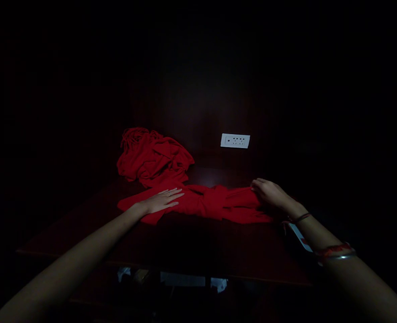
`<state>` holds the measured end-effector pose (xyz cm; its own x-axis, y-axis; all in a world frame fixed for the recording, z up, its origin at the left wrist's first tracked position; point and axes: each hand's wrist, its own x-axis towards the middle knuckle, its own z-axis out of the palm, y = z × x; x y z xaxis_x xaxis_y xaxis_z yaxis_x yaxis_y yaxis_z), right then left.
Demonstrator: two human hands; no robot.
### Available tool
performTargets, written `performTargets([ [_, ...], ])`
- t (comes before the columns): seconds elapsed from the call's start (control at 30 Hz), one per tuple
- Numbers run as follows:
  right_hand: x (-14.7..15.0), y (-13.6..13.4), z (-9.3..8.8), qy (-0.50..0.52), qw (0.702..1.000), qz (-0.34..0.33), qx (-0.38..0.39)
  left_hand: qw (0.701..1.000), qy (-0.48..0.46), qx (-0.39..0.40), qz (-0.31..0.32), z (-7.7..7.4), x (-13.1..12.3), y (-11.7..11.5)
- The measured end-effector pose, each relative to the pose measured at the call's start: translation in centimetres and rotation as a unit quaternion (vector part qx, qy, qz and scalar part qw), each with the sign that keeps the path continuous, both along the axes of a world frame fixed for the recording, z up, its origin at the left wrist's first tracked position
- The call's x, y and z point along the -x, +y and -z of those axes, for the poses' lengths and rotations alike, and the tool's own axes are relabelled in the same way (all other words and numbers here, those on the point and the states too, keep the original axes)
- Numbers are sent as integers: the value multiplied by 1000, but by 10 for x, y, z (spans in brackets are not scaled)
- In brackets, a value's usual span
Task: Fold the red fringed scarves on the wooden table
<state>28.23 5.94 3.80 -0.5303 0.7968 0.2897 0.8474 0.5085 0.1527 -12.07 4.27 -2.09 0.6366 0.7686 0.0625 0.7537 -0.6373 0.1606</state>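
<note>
A red cloth (215,204) lies stretched across a dark wooden table (191,251). My left hand (161,200) rests flat on its left end, fingers stretched out and together. My right hand (268,193) presses on the cloth's right end with its fingers curled onto the fabric. Behind the left hand a heap of crumpled red cloth (153,157) sits on the table. Bangles and a thread circle my right wrist.
The room is very dark. A white wall socket plate (235,141) sits on the wall behind the table. A small flat object with a white edge (299,237) lies by my right forearm. Pale items (181,278) show under the table's front edge.
</note>
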Motion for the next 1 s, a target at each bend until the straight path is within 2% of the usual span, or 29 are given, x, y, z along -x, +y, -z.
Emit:
performTargets([
  [0.1, -2, -5, -4, -13, 997, -7, 82, 1000, -10, -3, -2, -1, 1, -1],
  [0.17, 9, -12, -3, 16, 994, -25, 105, 1000, -17, -7, -9, -3, 1, -1],
  [0.23, 28, -23, -2, 98, 991, -57, 77, 999, -27, -16, -17, -4, 0, -3],
  [0.3, 53, -35, -2, 192, 974, -110, 53, 998, -42, -38, -36, -6, -3, -8],
  [0.37, 79, -43, 0, 223, 957, -166, 84, 994, -49, -57, -77, -7, -8, -16],
  [0.4, 91, -45, 2, 236, 952, -169, 99, 992, -42, -52, -105, -6, -10, -21],
  [0.5, 119, -40, 13, 281, 942, -105, 151, 986, 7, 3, -165, -4, -14, -34],
  [0.6, 133, -24, 20, 329, 925, -51, 181, 989, 38, 27, -141, -2, -10, -37],
  [0.73, 139, -9, 20, 366, 912, -42, 179, 995, 48, 19, -82, -3, 0, -30],
  [0.87, 146, -10, 16, 324, 924, -64, 194, 997, 51, 15, -47, -8, 1, -20],
  [1.0, 139, -16, 3, 294, 921, -124, 224, 998, 51, 21, -14, -13, -8, -15],
])
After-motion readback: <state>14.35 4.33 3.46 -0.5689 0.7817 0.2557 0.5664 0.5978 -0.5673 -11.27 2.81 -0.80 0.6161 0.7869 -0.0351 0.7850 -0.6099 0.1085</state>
